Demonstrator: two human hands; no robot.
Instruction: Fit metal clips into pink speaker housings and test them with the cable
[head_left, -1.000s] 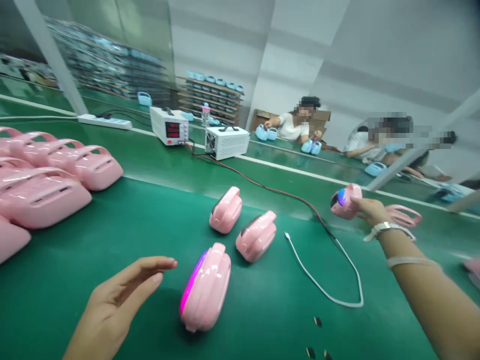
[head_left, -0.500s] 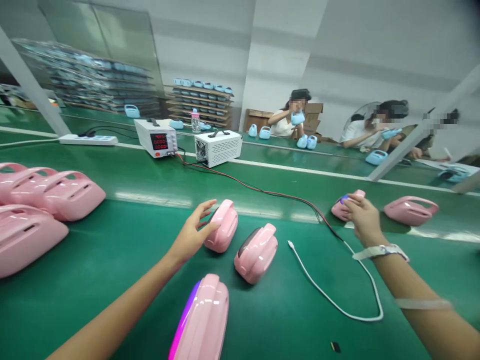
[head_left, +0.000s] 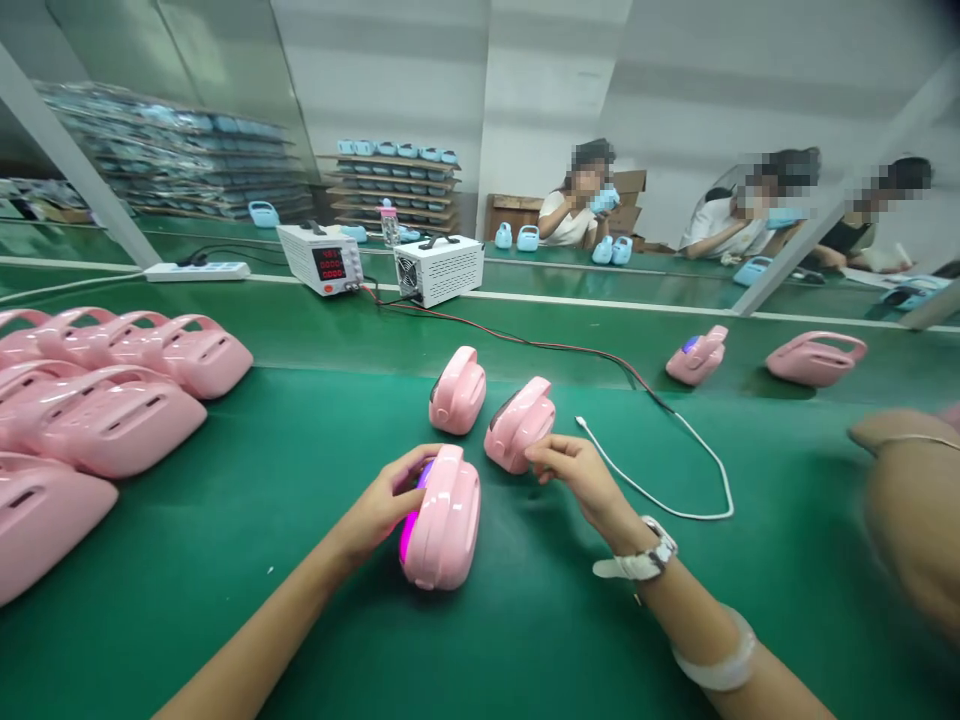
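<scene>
Lit pink unit: it stands (head_left: 450,535) on the green table (head_left: 487,660) in front of you, its glowing purple face turned to your left.
Your left hand: it (head_left: 382,508) is at that unit's glowing side, thumb and fingers spread against it; you cannot tell whether the grip is firm.
Your right hand: apart from your left, it (head_left: 581,480) has its fingertips bunched at the near end of the middle pink unit (head_left: 517,430); anything pinched there is too small to tell.
Back pink unit: it (head_left: 461,392) sits just beside the middle one, beyond your lit unit.
White cable: it (head_left: 705,517) loops to your right, joined to red and black leads (head_left: 525,343) running towards the white boxes (head_left: 454,275).
Left edge: rows of pink units (head_left: 142,420) with handles.
Right edge: another person's blurred arm (head_left: 915,520).
Across the table: co-workers (head_left: 570,215) with light blue units (head_left: 528,237).
</scene>
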